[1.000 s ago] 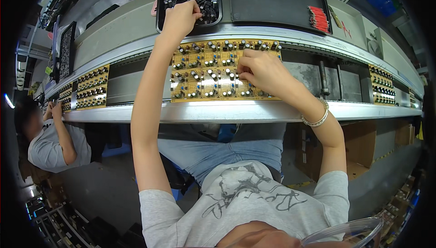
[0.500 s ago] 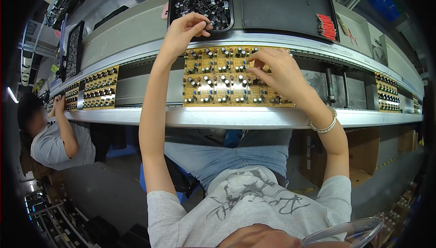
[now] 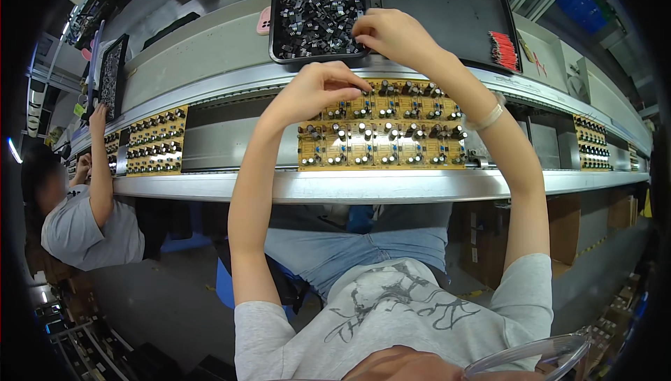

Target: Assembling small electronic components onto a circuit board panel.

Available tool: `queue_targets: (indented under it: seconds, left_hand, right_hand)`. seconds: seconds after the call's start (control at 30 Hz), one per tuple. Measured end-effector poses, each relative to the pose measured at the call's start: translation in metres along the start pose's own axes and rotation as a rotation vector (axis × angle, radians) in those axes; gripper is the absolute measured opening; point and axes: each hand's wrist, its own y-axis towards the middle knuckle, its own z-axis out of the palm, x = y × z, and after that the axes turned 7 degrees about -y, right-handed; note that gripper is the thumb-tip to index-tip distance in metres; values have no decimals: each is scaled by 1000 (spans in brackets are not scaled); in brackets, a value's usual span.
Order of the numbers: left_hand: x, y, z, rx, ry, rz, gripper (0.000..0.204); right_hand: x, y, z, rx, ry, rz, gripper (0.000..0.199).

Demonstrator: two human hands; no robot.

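My left hand (image 3: 316, 94) hovers over the far left part of a yellow circuit board panel (image 3: 381, 145). Its thumb and fingertips come together in a pinch; whatever they hold is too small to make out. Upright black capacitors and small blue parts stand in rows across the panel. At the right rim of a black tray (image 3: 275, 21), my right hand (image 3: 395, 35) has its fingertips pinched among loose small black parts with silvery leads (image 3: 318, 14). Whether a part sits between those fingertips cannot be made out.
A wide dark tray (image 3: 447, 11) at the far right holds a bundle of red parts (image 3: 503, 51). Metal rails (image 3: 391, 185) border the panel, with more populated panels (image 3: 157, 140) along the line. At the left a co-worker (image 3: 91, 220) reaches toward another tray (image 3: 112, 77).
My left hand has come from the black tray down to the panel's far left part. My right hand has lifted off the panel and reached over to the tray. The co-worker's arm has reached farther out.
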Motion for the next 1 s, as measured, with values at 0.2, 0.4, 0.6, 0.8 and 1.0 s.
queue_targets:
  seconds: [0.2, 0.4, 0.6, 0.8, 1.0]
  left_hand:
    - [3, -2, 1, 120, 18, -34, 19]
    - [1, -4, 6, 222, -3, 2, 20]
    - [2, -3, 7, 173, -90, -37, 18]
    - [-17, -5, 29, 114, 72, -31, 27]
    - [-6, -6, 42, 103, 274, 28, 14]
  right_hand:
    - [0, 41, 23, 201, -92, -24, 14]
    - [-2, 46, 34, 96, -163, -169, 7]
    - [0, 56, 31, 153, -202, -278, 5]
    - [-10, 43, 33, 31, -298, -363, 10]
    - [9, 2, 9, -178, 34, -341, 13]
